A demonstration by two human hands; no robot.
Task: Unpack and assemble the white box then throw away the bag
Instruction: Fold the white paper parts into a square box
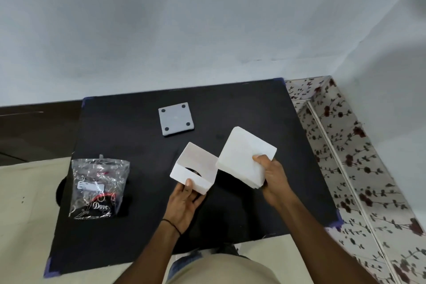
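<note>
Plastic bag (99, 188), clear and crinkled, lies near the left edge of the black table (253, 108), with a white label on it and the word "Dove" in white on a dark patch at its near end. Farther back, toward the middle of the far edge, a flat grey square plate (176, 119) rests on the table with four dark round pads at its corners, well apart from the bag and from both hands. Nearer the front, the left hand (184, 203) holds an open white box part (194, 170) above the table: the thumb presses on its near wall and the fingers curl under its bottom, and something dark and round shows inside the opening. A thin dark band circles the left wrist. Just beside it on the right, the right hand (274, 175) grips a second white piece (245, 157), a closed-looking square shell tilted up on one corner, with fingers wrapped over its near edge. The two white pieces almost meet at their adjacent corners; whether they touch cannot be told. Purple tape marks the table's corners.
</note>
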